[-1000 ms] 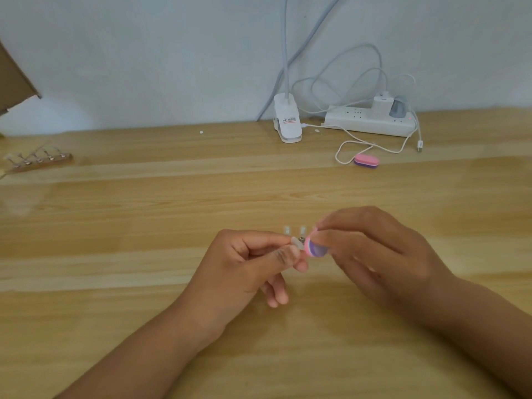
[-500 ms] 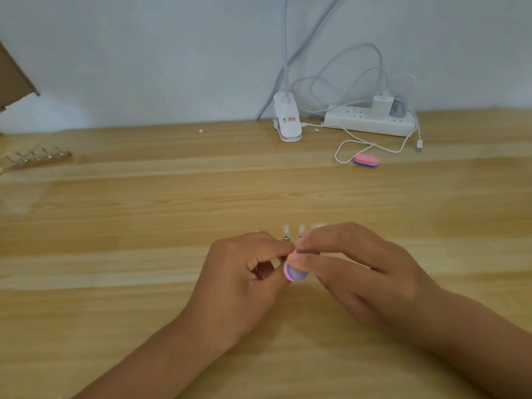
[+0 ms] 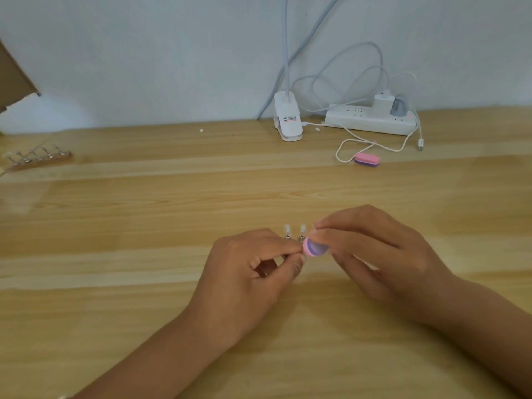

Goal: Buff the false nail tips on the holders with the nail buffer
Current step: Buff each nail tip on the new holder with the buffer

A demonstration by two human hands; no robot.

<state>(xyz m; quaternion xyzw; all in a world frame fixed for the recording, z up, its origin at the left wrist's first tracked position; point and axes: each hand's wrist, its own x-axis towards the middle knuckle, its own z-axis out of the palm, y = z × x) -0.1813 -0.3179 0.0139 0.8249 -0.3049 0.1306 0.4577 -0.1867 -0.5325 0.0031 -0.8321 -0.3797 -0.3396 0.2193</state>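
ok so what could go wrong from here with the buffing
1. The left hand only pinches the holder. A hard stroke of the nail buffer could twist it in that grip or pop a clear nail tip off its clip.
2. The buffer, pinched by the right hand, sits right against the left fingertips, so it may rub skin rather than the tip.

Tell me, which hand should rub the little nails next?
The right hand, probably. It pinches the pink and purple buffer, close beside the nail tips. The left hand is busy gripping their holder, so it likely serves best keeping that steady.
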